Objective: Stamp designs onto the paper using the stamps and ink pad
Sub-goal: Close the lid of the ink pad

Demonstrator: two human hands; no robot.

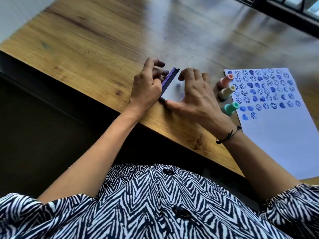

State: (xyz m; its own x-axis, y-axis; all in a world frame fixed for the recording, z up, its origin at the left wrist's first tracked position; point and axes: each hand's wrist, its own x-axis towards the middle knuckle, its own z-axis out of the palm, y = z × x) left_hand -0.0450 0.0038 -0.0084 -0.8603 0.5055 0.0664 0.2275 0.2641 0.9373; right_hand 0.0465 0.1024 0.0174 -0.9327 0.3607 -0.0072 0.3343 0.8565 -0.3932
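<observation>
An ink pad case lies near the table's front edge, its purple lid standing up on the left side. My left hand grips that lid edge. My right hand rests spread over the case, thumb at its near corner, hiding most of the pad. To the right stand three stamps: a pink one, a cream one and a mint one. Beyond them lies the white paper, its upper part covered with several rows of blue smiley faces and blotch prints.
The wooden table stretches far and left. Its front edge runs diagonally close to my body. A dark window frame crosses the top right corner. The frame is motion-blurred.
</observation>
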